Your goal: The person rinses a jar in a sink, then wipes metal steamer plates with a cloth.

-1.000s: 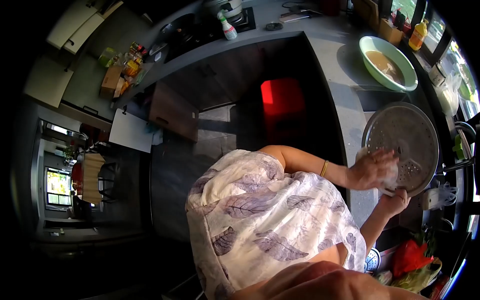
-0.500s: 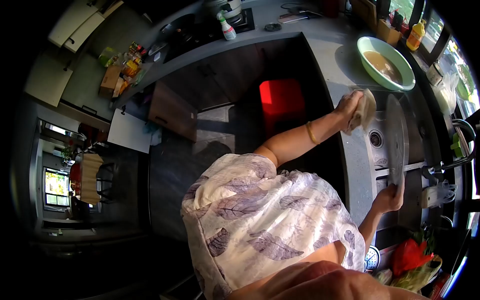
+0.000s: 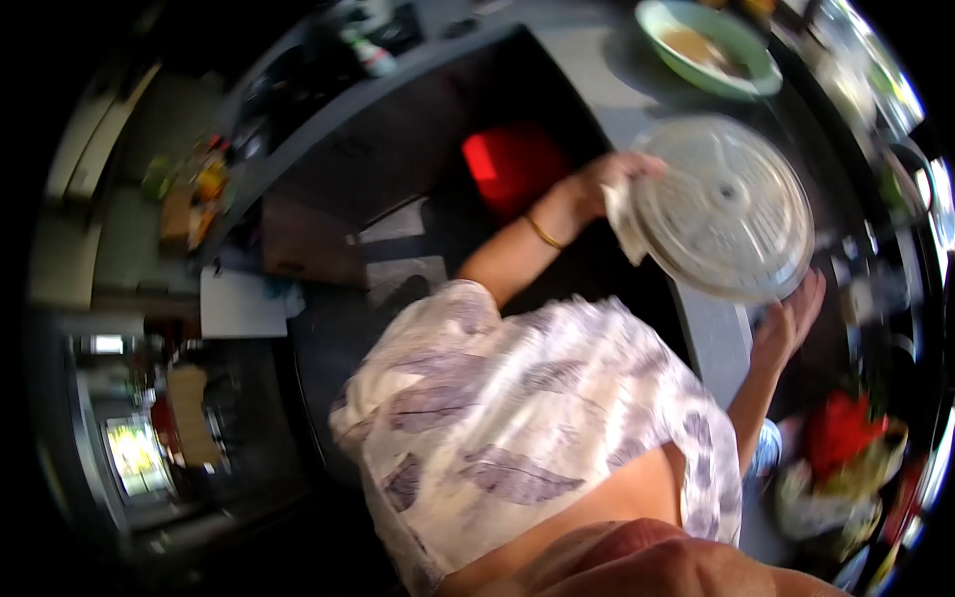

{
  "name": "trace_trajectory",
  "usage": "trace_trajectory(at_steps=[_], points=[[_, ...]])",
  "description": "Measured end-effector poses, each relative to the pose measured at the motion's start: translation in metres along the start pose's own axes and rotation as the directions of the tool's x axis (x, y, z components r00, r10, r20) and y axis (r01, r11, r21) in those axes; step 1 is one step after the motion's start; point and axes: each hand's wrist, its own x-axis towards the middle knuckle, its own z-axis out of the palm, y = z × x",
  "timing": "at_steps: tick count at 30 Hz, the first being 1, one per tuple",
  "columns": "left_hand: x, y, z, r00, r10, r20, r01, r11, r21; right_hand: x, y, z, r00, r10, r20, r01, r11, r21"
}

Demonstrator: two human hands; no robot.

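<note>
A wide round metal disc (image 3: pixel 726 204), with concentric rings and a small centre spot, is held tilted over the counter edge and sink area. My left hand (image 3: pixel 617 181), with a gold bangle at the wrist, is closed round a pale cloth (image 3: pixel 624 224), its fingers at the disc's left rim. At the lower right rim my right hand (image 3: pixel 794 310) grips the disc between thumb and fingers. Some blur softens both hands, and the disc hides part of the sink.
A pale green basin (image 3: pixel 711 50) of cloudy liquid stands on the counter beyond the disc. Red and clear plastic bags (image 3: pixel 846 433) lie at the lower right. A red object (image 3: pixel 512 164) is below the counter, left of my left arm. A spray bottle (image 3: pixel 370 55) stands near the stove.
The disc has turned from edge-on to broad face and moved up and left in view. My left hand with the cloth has come to its rim. The whole view has shifted and blurred.
</note>
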Motion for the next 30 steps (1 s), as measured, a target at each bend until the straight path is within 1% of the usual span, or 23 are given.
trace_trajectory(at_steps=[1,2,3,4,5,6,7,10,11,12,14,16,17,18,19,20,21,22,24,25,28,29,30], points=[[-0.002,-0.001,-0.003,0.993,-0.051,0.105,0.052,0.999,-0.005,0.002,-0.002,-0.006,0.979,0.197,-0.055,-0.171,0.938,0.302],[-0.004,-0.002,-0.013,0.999,-0.031,0.039,0.027,0.994,0.108,0.003,0.0,-0.01,0.927,0.376,-0.005,-0.316,0.785,0.533],[-0.005,-0.003,-0.013,0.999,-0.021,0.037,0.014,0.982,0.186,0.0,-0.001,-0.011,0.866,0.497,0.06,-0.413,0.64,0.648],[0.0,-0.006,-0.013,0.994,-0.096,0.052,0.082,0.969,0.232,-0.002,-0.002,-0.005,0.808,0.577,0.118,-0.491,0.549,0.677],[0.005,-0.01,-0.017,0.996,-0.082,0.031,0.067,0.938,0.339,-0.001,-0.007,0.001,0.743,0.643,0.187,-0.591,0.498,0.635],[0.004,-0.008,-0.009,0.991,-0.133,-0.022,0.133,0.936,0.327,0.0,-0.014,0.008,0.667,0.701,0.253,-0.682,0.439,0.585],[0.006,-0.014,-0.011,0.995,-0.089,-0.049,0.099,0.948,0.303,-0.002,-0.005,0.012,0.678,0.709,0.193,-0.666,0.482,0.569],[0.012,-0.017,-0.007,0.978,-0.06,-0.198,0.145,0.88,0.452,-0.006,0.001,0.012,0.741,0.655,0.145,-0.597,0.546,0.587],[0.019,-0.012,-0.03,0.952,0.039,-0.302,0.178,0.735,0.654,-0.008,0.001,0.012,0.762,0.63,0.147,-0.575,0.555,0.602],[0.027,-0.006,-0.053,0.915,0.163,-0.37,0.229,0.544,0.807,-0.009,0.0,0.009,0.779,0.614,0.131,-0.552,0.571,0.607],[0.02,0.01,-0.02,0.814,0.378,-0.442,0.113,0.643,0.758,-0.013,0.0,0.009,0.812,0.575,0.098,-0.505,0.608,0.613],[0.027,0.005,0.005,0.81,0.554,-0.193,-0.176,0.543,0.821,-0.015,0.005,0.006,0.817,0.573,0.062,-0.5,0.652,0.57],[0.034,-0.005,0.021,0.831,0.555,0.014,-0.282,0.4,0.872,-0.018,0.007,0.005,0.816,0.576,0.048,-0.504,0.669,0.547],[0.036,-0.019,0.046,0.844,0.515,0.148,-0.334,0.29,0.897,-0.019,0.006,0.009,0.823,0.566,0.039,-0.496,0.684,0.535],[0.042,-0.04,0.06,0.8,0.482,0.357,-0.455,0.1,0.885,-0.021,0.005,0.016,0.831,0.556,0.036,-0.49,0.699,0.521],[0.047,-0.061,0.075,0.719,0.426,0.55,-0.577,-0.075,0.813,-0.021,0.004,0.02,0.837,0.546,0.036,-0.486,0.712,0.507],[0.045,-0.082,0.097,0.642,0.326,0.694,-0.626,-0.299,0.72,-0.023,0.009,0.017,0.837,0.54,0.092,-0.512,0.711,0.483],[0.045,-0.098,0.113,0.566,0.188,0.803,-0.648,-0.5,0.574,-0.021,0.005,0.022,0.817,0.575,0.041,-0.494,0.66,0.566],[0.061,-0.122,0.108,0.55,0.16,0.82,-0.663,-0.514,0.545,-0.028,-0.012,0.038,0.752,0.657,-0.054,-0.427,0.547,0.72],[0.073,-0.121,0.105,0.527,0.158,0.835,-0.705,-0.466,0.534,-0.032,-0.015,0.036,0.802,0.583,-0.128,-0.427,0.711,0.559],[0.106,-0.11,0.107,0.494,0.26,0.83,-0.635,-0.544,0.548,-0.04,-0.008,0.015,0.855,0.519,0.018,-0.469,0.756,0.456],[0.131,-0.104,0.097,0.402,0.321,0.857,-0.643,-0.567,0.515,-0.041,-0.009,0.016,0.87,0.492,0.036,-0.453,0.768,0.452],[0.143,-0.095,0.094,0.377,0.453,0.808,-0.595,-0.55,0.586,-0.043,-0.009,0.015,0.874,0.486,0.025,-0.442,0.77,0.461]])
